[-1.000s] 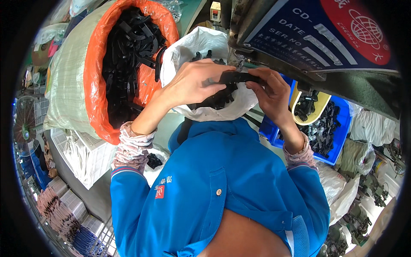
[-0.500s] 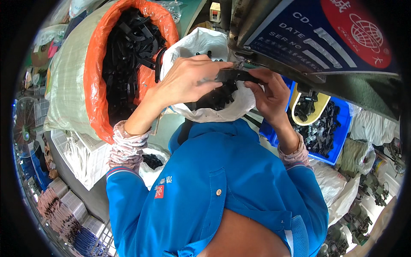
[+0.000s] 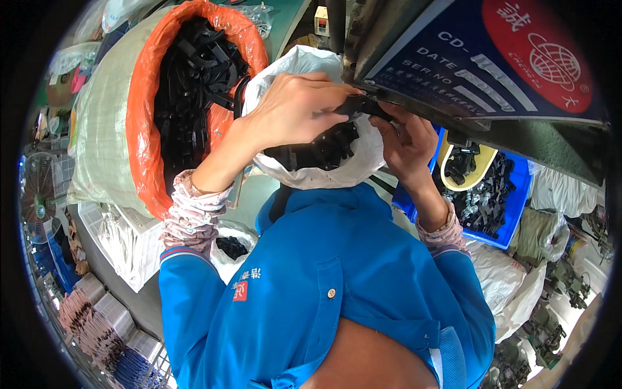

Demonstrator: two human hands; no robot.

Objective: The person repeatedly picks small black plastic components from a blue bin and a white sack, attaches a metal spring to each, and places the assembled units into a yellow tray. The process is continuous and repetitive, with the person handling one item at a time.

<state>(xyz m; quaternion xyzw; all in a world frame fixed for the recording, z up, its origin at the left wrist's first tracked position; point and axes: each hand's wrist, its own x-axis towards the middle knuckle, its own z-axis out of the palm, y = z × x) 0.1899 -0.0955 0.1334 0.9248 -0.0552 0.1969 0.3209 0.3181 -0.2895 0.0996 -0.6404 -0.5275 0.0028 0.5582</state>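
Together, both hands (image 3: 301, 111) (image 3: 411, 139) pinch a black, elongated piece (image 3: 360, 106), partly covered by their grip.

A: Floor?
B: Dark grey floor (image 3: 148, 305), lower left, beside the white crate (image 3: 144, 243).
A: Furniture?
B: Green tabletop (image 3: 285, 23) up top, partly hidden. Caged fan (image 3: 39, 194) at the left rim, wire grid (image 3: 162, 371) lower left — edges warped, detail small.
A: Light?
B: Bright overall. Whitest far right — pale patch (image 3: 596, 266) there, can't tell if floor or window.

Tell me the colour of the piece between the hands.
The held piece is black; the head view shows it.
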